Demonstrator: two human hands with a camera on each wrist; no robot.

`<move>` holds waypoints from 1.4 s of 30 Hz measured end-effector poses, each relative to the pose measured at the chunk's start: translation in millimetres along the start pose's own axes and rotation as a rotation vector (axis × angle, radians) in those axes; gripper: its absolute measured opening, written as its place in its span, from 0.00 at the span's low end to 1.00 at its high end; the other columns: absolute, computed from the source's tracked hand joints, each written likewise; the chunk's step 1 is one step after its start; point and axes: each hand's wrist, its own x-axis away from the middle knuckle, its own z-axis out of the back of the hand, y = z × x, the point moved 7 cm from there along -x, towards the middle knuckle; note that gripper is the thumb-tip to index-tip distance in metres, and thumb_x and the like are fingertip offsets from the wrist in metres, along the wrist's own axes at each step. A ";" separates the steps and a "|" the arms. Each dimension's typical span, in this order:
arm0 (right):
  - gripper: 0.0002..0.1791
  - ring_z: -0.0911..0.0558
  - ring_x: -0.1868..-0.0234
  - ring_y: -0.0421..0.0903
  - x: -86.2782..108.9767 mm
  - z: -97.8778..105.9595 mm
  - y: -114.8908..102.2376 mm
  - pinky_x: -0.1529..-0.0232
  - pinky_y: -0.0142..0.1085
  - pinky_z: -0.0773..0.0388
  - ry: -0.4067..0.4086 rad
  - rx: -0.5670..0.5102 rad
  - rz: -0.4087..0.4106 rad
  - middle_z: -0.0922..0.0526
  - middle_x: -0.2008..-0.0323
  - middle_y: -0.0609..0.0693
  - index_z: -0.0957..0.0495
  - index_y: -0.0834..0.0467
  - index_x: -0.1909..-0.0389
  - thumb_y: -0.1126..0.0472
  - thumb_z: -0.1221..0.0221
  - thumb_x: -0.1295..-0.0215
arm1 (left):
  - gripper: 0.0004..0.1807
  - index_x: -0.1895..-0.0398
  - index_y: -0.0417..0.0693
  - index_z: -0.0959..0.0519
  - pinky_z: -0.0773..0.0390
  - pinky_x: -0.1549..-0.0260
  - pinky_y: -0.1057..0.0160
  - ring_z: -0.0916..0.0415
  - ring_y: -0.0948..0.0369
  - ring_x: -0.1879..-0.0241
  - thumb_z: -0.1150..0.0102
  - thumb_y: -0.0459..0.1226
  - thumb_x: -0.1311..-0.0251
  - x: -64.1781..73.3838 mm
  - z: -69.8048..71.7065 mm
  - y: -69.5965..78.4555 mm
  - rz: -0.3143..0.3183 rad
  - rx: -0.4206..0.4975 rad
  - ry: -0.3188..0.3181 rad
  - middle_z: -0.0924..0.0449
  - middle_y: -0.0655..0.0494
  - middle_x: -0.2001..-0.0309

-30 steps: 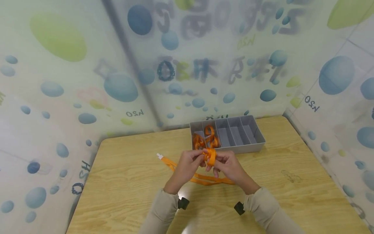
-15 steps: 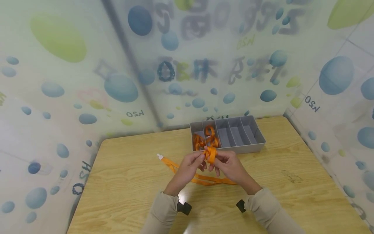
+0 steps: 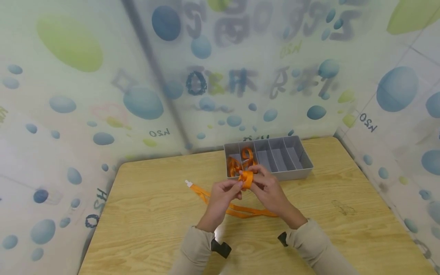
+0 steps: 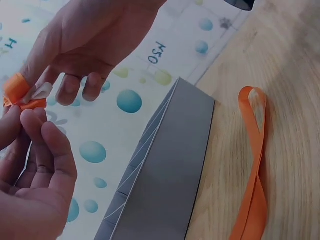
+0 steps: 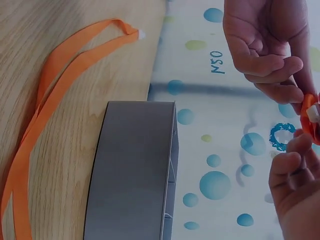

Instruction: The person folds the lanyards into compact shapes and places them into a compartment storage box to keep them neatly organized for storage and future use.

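Observation:
An orange lanyard point(image 3: 247, 179), wound into a small coil, is held up between both hands in front of the box. My left hand point(image 3: 221, 198) pinches the coil's left side with thumb and fingers. On the other side, my right hand point(image 3: 271, 193) holds it, one finger running into the loop in the left wrist view. A white clip point(image 4: 44, 90) sticks out of the coil there. Below the hands, a second orange lanyard point(image 3: 242, 212) lies stretched across the table, its white end piece point(image 3: 188, 183) at the left; my forearms partly overlap its length.
A grey divided box point(image 3: 292, 175) stands at the table's back edge. Its two left compartments hold coiled orange lanyards point(image 3: 234, 167). Walls with blue and green spots enclose the wooden table point(image 3: 148, 214) at the back and sides.
Right-hand fingers have shifted up and over the coil's top, and its band now faces the camera more broadly. My left hand still pinches it; the table lanyard and box stay put.

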 end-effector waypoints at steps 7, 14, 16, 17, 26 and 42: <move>0.14 0.30 0.78 0.38 -1.2 0.6 2.0 0.79 0.30 0.29 0.003 -0.081 -0.018 0.18 0.54 0.65 0.17 0.73 0.55 0.84 0.42 0.40 | 0.13 0.60 0.34 0.15 0.20 0.67 0.66 0.25 0.64 0.75 0.39 0.38 0.32 -0.8 -1.3 -6.9 0.019 -0.003 0.006 0.16 0.55 0.67; 0.13 0.29 0.76 0.38 -0.3 4.8 9.2 0.78 0.30 0.29 0.017 -0.146 -0.111 0.17 0.52 0.62 0.17 0.69 0.53 0.80 0.45 0.34 | 0.17 0.55 0.31 0.17 0.21 0.69 0.67 0.26 0.65 0.75 0.37 0.41 0.33 -3.5 -0.8 -8.4 0.002 -0.112 -0.024 0.15 0.55 0.64; 0.13 0.28 0.75 0.38 -0.2 7.1 11.7 0.77 0.30 0.29 0.039 -0.147 -0.122 0.17 0.54 0.62 0.17 0.71 0.54 0.81 0.46 0.34 | 0.17 0.55 0.34 0.16 0.22 0.69 0.68 0.26 0.65 0.74 0.36 0.42 0.34 -5.9 1.0 -9.3 -0.038 -0.163 -0.023 0.15 0.56 0.64; 0.13 0.29 0.75 0.38 -0.4 8.6 12.7 0.78 0.30 0.29 0.053 -0.142 -0.128 0.17 0.55 0.63 0.17 0.71 0.55 0.81 0.46 0.34 | 0.17 0.55 0.35 0.16 0.22 0.70 0.68 0.25 0.64 0.74 0.36 0.42 0.35 -7.4 2.4 -9.4 -0.068 -0.195 -0.014 0.15 0.56 0.64; 0.10 0.29 0.76 0.38 -8.0 23.6 -0.3 0.77 0.28 0.29 0.096 -0.078 -0.211 0.19 0.59 0.66 0.19 0.76 0.56 0.80 0.47 0.34 | 0.07 0.61 0.37 0.14 0.25 0.75 0.68 0.26 0.57 0.75 0.34 0.33 0.38 -21.5 23.3 -3.6 -0.358 -0.459 0.214 0.15 0.49 0.66; 0.13 0.34 0.81 0.40 -4.4 36.0 65.3 0.79 0.33 0.36 0.169 0.297 -0.191 0.27 0.77 0.49 0.26 0.61 0.80 0.75 0.43 0.37 | 0.13 0.51 0.40 0.16 0.25 0.77 0.66 0.28 0.63 0.77 0.33 0.35 0.38 -35.7 44.2 -19.3 -0.276 -0.851 0.369 0.19 0.48 0.57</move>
